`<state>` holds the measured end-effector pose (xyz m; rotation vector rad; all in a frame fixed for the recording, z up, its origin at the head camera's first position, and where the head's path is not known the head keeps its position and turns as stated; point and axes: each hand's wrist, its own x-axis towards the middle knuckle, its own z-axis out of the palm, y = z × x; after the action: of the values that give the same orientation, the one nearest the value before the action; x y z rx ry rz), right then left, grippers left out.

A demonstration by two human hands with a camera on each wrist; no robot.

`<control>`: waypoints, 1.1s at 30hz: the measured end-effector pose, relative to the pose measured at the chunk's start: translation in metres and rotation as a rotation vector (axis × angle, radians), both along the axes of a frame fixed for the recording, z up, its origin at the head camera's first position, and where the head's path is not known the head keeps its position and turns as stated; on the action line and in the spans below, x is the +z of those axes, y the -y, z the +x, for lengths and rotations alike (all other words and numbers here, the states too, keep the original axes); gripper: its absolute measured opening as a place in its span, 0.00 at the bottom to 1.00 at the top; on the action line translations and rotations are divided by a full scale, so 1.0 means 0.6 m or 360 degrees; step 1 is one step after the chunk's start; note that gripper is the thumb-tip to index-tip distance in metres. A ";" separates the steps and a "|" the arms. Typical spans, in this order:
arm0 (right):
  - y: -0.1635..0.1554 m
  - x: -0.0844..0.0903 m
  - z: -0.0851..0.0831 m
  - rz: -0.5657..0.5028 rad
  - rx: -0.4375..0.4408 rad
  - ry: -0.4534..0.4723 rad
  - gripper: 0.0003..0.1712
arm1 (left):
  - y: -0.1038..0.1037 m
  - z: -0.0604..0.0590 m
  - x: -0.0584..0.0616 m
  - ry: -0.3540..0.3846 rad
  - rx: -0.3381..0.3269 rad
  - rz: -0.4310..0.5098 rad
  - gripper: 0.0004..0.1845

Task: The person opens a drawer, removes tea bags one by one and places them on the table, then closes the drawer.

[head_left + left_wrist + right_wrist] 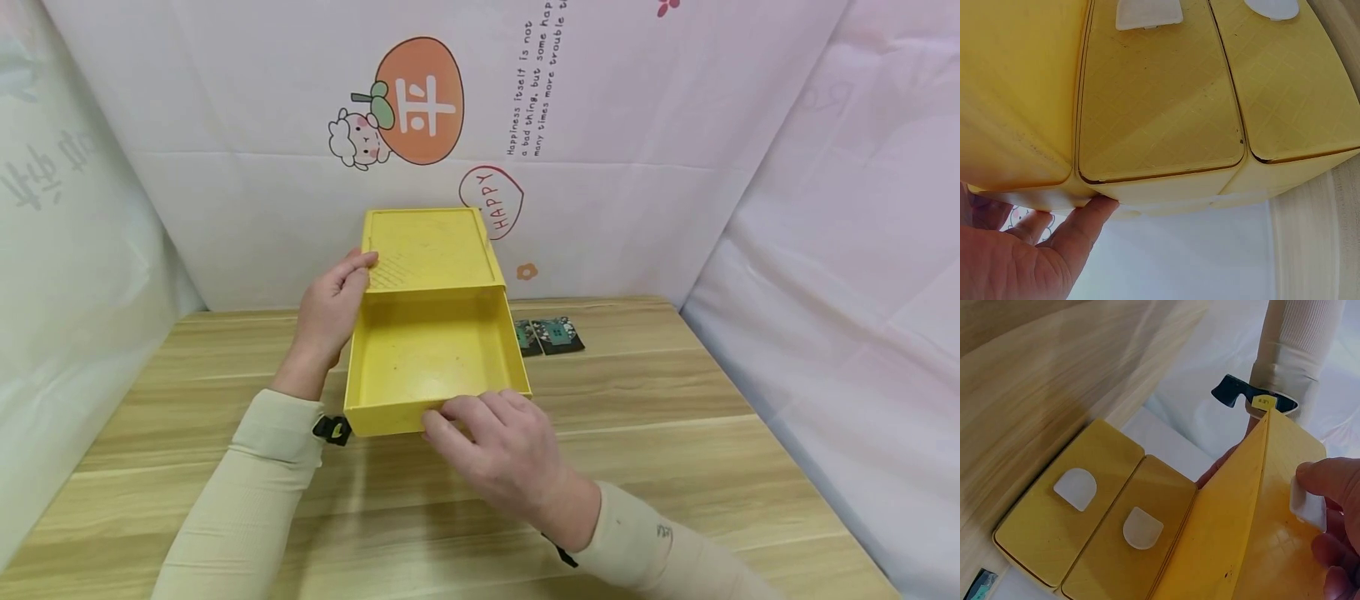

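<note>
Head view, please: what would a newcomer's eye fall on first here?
The bright yellow drawer unit at the middle of the wooden table, its top drawer pulled out and empty. The left hand holds the unit's side; the right hand grips the drawer's front. Small dark cards lie just right of it.

Yellow plastic drawer box (431, 250) at frame centre, matt, faintly scuffed and speckled, with a fine diamond-grid texture on top and on the drawer fronts; white, smooth plastic pull tabs (1142, 527). Pale wood-grain surface (660, 417) below, lightly sheened. Glossy printed sheeting (637, 125) behind, soft beige knit sleeves (247, 500) at the lower edge.
</note>
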<state>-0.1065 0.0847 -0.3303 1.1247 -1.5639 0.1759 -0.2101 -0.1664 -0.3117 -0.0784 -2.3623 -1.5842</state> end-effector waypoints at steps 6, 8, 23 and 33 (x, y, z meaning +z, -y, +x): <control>0.001 -0.011 0.004 0.0018 -0.0043 0.0148 0.10 | 0.000 0.002 0.001 0.0018 -0.0008 0.0002 0.26; 0.001 -0.012 0.004 0.0021 -0.0045 0.0180 0.10 | 0.001 0.003 0.002 0.0025 -0.0010 0.0000 0.26; 0.005 -0.004 -0.008 -0.0018 -0.0020 0.0201 0.10 | 0.003 0.005 0.004 0.0058 -0.0062 0.0034 0.26; 0.007 -0.010 -0.022 0.0009 -0.0055 0.0294 0.08 | 0.004 0.006 0.004 0.0066 -0.0070 0.0027 0.25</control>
<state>-0.1200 0.0805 -0.3366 1.1105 -1.7469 0.2585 -0.2065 -0.1690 -0.3093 -0.0957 -2.3934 -1.6414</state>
